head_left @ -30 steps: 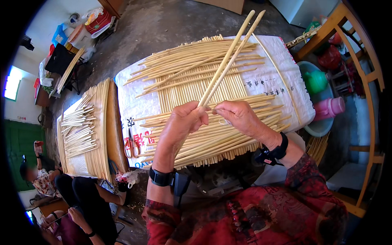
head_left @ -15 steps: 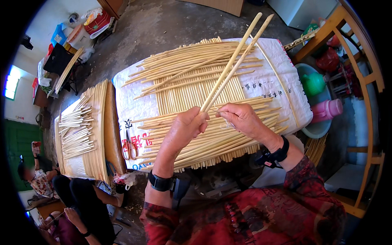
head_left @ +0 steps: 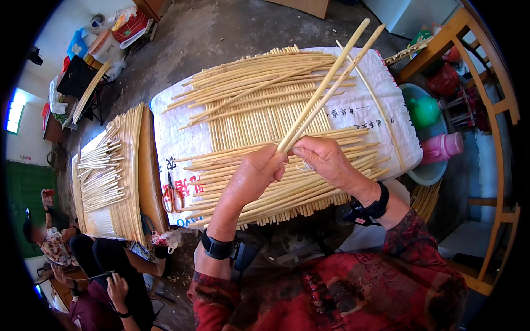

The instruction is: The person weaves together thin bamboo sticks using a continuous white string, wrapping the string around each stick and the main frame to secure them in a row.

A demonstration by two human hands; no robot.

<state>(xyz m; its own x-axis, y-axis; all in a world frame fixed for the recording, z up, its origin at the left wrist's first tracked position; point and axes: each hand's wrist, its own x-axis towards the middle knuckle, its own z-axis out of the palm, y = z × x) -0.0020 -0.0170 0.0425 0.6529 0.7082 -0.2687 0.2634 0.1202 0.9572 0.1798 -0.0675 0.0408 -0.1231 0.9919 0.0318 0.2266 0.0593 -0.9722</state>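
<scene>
My left hand (head_left: 258, 175) is closed around the lower ends of two long pale plant stalks (head_left: 324, 85), which slant up and right in a narrow V. Against those ends my right hand (head_left: 327, 163) is pinched, with a loop of fine white thread (head_left: 303, 166) showing under its fingers; the fingertips are partly hidden. Below both hands lies a row of loose stalks (head_left: 265, 201). More loose stalks (head_left: 243, 77) lie farther off, across a bed of stalks (head_left: 237, 129) set side by side. Scissors (head_left: 173, 199) rest left of them on the white printed sheet (head_left: 176, 124).
On the left, a second table (head_left: 153, 182) carries long stalks and short sticks (head_left: 102, 165). People (head_left: 99, 287) sit beyond its near end. Right of my table stand a blue basin (head_left: 411, 94), a green bottle (head_left: 425, 112), a pink jug (head_left: 441, 148) and a wooden frame (head_left: 494, 110).
My right hand has moved in against the stalk ends at my left hand. The stalk tips have swung slightly right. At lower left, a seated person's hands have risen and moved apart.
</scene>
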